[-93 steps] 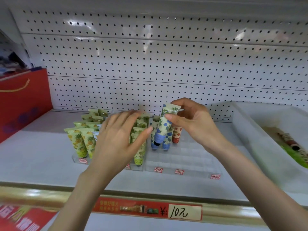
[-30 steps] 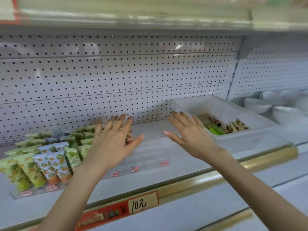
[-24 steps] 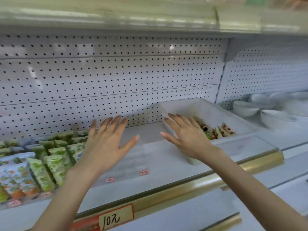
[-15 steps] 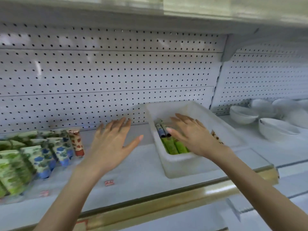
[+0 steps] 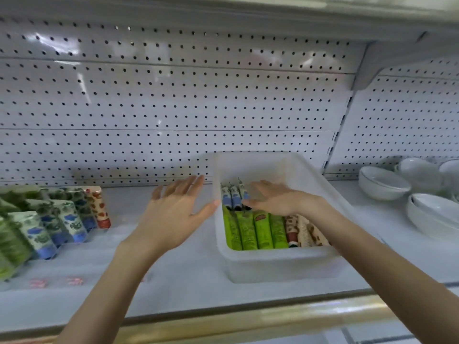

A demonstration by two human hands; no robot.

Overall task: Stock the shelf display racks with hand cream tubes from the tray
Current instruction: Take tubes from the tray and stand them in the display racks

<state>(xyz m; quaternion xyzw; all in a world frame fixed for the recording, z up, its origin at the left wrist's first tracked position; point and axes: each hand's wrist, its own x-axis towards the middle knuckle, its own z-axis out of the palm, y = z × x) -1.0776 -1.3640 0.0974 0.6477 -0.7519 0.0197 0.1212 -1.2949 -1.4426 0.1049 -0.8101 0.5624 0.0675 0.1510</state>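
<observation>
Left hand: the left hand (image 5: 173,214) hovers above the shelf (image 5: 178,279) just left of the tray, fingers straight and spread, holding nothing.
Right hand: the right hand (image 5: 278,199) is over the tray, fingers extended and loose, gripping nothing; whether it touches the tubes cannot be told.
Tray: the white plastic tray (image 5: 273,265) sits on the shelf against the pegboard (image 5: 173,108).
Tray contents: green tubes (image 5: 255,232) lie side by side, blue tubes (image 5: 233,198) behind them, brown-spotted tubes (image 5: 301,230) to their right.
Stocked tubes: upright tubes (image 5: 62,219) stand in rows at far left, blurred.
Right side: white bowls (image 5: 382,182) sit stacked.
</observation>
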